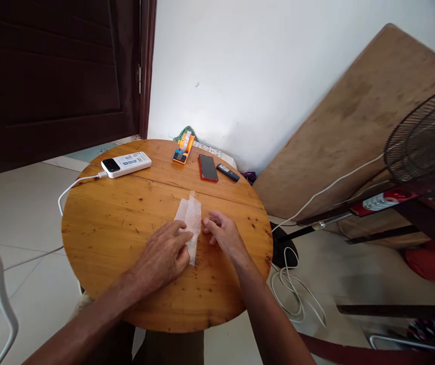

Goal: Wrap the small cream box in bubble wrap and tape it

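A thin, white, slightly see-through folded sheet [192,219] lies lengthwise on the round wooden table [103,233]. It looks like tissue or plastic wrap; I cannot tell which. My left hand [166,251] rests over its left and lower part, fingers stretched out and resting on it. Just off the right edge is my right hand [223,233], fingers loosely bent and apart, with nothing visible in them. The left hand covers part of the sheet.
Farther back stand a white power bank [133,163] with a cable, an orange tape dispenser [184,148], a red-edged phone [207,168] and a small dark device [228,173]. A fan [426,137] and a leaning board [354,116] are at right.
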Demonstrator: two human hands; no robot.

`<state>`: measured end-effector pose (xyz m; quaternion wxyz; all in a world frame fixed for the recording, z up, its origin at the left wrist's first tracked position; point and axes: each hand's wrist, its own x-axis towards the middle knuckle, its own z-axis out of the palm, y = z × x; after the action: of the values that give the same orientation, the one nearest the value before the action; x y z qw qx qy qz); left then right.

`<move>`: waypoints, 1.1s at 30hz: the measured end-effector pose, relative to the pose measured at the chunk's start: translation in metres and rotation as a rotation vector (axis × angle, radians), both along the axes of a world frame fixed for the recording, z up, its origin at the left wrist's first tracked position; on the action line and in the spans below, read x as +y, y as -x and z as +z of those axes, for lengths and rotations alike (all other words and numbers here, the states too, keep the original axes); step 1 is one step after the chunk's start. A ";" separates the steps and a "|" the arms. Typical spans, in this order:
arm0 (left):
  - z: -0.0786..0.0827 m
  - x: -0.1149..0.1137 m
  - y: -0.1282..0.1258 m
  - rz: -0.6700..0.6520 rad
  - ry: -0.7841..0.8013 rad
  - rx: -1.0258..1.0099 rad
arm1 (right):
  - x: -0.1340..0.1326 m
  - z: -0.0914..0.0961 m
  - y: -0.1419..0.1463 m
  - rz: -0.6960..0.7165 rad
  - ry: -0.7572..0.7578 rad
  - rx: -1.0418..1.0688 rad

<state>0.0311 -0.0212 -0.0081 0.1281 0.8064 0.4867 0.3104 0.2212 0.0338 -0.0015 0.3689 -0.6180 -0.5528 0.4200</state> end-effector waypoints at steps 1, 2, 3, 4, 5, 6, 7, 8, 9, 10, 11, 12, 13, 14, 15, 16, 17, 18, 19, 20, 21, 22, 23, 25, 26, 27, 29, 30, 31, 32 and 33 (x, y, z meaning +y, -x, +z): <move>0.000 0.000 0.000 0.001 -0.003 0.006 | 0.005 0.001 0.001 0.011 0.050 0.050; 0.000 -0.001 0.000 0.003 -0.005 0.012 | 0.010 0.001 0.004 0.029 0.083 0.096; 0.000 -0.001 0.000 0.006 -0.008 0.017 | 0.014 0.002 0.007 0.049 0.104 0.133; 0.001 -0.001 0.000 0.007 -0.013 0.020 | 0.018 0.003 0.010 0.072 0.123 0.159; 0.001 -0.002 0.001 0.005 -0.017 0.024 | 0.021 0.004 0.013 0.094 0.136 0.173; 0.003 -0.002 0.001 0.000 -0.021 0.029 | 0.023 0.004 0.016 0.113 0.147 0.179; 0.004 -0.002 0.002 -0.007 -0.022 0.034 | 0.025 0.004 0.019 0.128 0.157 0.180; 0.005 -0.001 0.002 -0.020 -0.019 0.041 | 0.027 0.003 0.021 0.138 0.166 0.178; 0.006 -0.001 0.002 -0.034 -0.013 0.049 | 0.029 0.002 0.023 0.144 0.173 0.174; 0.006 -0.001 0.002 -0.048 -0.008 0.057 | 0.030 0.001 0.024 0.147 0.177 0.169; 0.007 -0.001 0.002 -0.056 -0.002 0.063 | 0.031 0.000 0.026 0.148 0.179 0.164; 0.007 0.000 0.002 -0.061 0.003 0.067 | 0.032 -0.001 0.027 0.147 0.175 0.162; 0.007 0.000 0.002 -0.062 0.009 0.068 | 0.032 -0.002 0.028 0.142 0.160 0.165; 0.006 0.000 0.002 -0.059 0.014 0.063 | 0.032 -0.003 0.029 0.135 0.136 0.174; 0.006 -0.001 0.002 -0.053 0.019 0.054 | 0.030 -0.003 0.030 0.127 0.104 0.185; 0.005 -0.001 0.002 -0.044 0.026 0.040 | 0.028 -0.002 0.030 0.121 0.062 0.196; 0.004 -0.001 0.002 -0.035 0.032 0.023 | 0.026 -0.001 0.031 0.117 0.015 0.202; 0.003 -0.001 0.001 -0.026 0.037 0.004 | 0.022 0.001 0.032 0.116 -0.032 0.203; 0.001 -0.002 0.001 -0.015 0.040 -0.018 | 0.017 0.003 0.032 0.115 -0.071 0.199; 0.000 -0.002 0.001 -0.003 0.041 -0.039 | 0.012 0.005 0.032 0.113 -0.100 0.193; -0.002 -0.003 0.000 0.013 0.041 -0.057 | 0.006 0.008 0.032 0.110 -0.122 0.190; -0.003 -0.004 -0.001 0.034 0.042 -0.073 | 0.000 0.010 0.032 0.111 -0.139 0.186; -0.005 -0.005 -0.002 0.060 0.042 -0.085 | -0.006 0.013 0.032 0.117 -0.153 0.182; -0.008 -0.007 -0.004 0.127 0.045 -0.100 | -0.019 0.017 0.033 0.147 -0.186 0.160; -0.009 -0.008 -0.004 0.160 0.050 -0.106 | -0.025 0.019 0.033 0.164 -0.209 0.135; -0.010 -0.010 -0.005 0.190 0.057 -0.114 | -0.031 0.021 0.034 0.179 -0.234 0.103; -0.012 -0.011 -0.005 0.253 0.075 -0.141 | -0.042 0.022 0.034 0.201 -0.286 0.037; -0.013 -0.012 -0.004 0.282 0.087 -0.163 | -0.048 0.021 0.035 0.208 -0.314 0.011; -0.014 -0.012 -0.003 0.304 0.098 -0.191 | -0.053 0.020 0.035 0.218 -0.342 -0.010; -0.015 -0.012 -0.002 0.314 0.105 -0.222 | -0.058 0.017 0.034 0.228 -0.372 -0.026; -0.016 -0.012 0.000 0.315 0.108 -0.254 | -0.062 0.014 0.034 0.240 -0.405 -0.046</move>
<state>0.0313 -0.0329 -0.0241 0.1817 0.6667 0.6026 0.3993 0.1876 -0.0284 0.0127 0.4200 -0.4707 -0.7035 0.3272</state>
